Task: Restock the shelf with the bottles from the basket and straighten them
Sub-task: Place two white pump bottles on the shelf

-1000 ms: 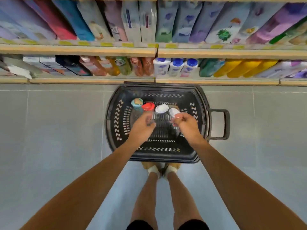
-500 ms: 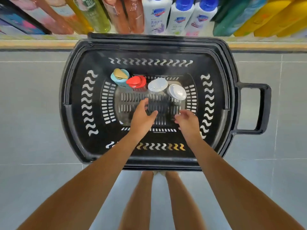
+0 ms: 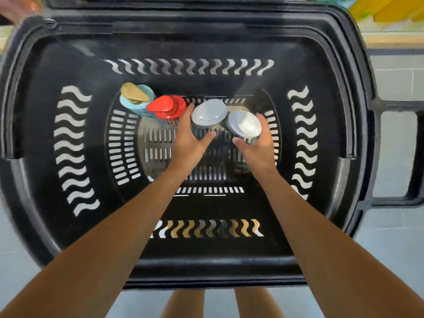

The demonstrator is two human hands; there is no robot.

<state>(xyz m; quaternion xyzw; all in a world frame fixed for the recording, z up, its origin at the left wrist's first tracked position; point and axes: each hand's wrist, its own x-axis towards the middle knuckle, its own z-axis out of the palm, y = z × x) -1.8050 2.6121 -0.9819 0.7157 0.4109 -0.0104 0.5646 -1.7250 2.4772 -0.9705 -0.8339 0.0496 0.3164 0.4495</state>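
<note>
I am looking straight down into the black basket (image 3: 68, 37), which fills nearly the whole view and serves as my reference. Four bottles stand upright in a row along the far side of its slotted floor, so I see mostly their caps. From the basket's left: a blue bottle with a gold cap (image 3: 135, 94), a red-capped bottle (image 3: 167, 106) touching it, then a grey-capped bottle (image 3: 210, 112), and a second grey-capped bottle (image 3: 245, 126), tilted a little toward me. My left hand (image 3: 189, 140) is inside the basket with fingers spread, cupped around the first grey-capped bottle below its cap, thumb on the near side and fingers passing between it and the red cap. My right hand (image 3: 257, 145) is likewise spread and curved around the tilted grey-capped bottle, thumb underneath, fingers up its right side. Whether either hand has actually closed on its bottle I cannot tell; the caps hide the contact. The basket's side handle (image 3: 413, 154) juts out to the right over the grey tiled floor (image 3: 390, 237).
</note>
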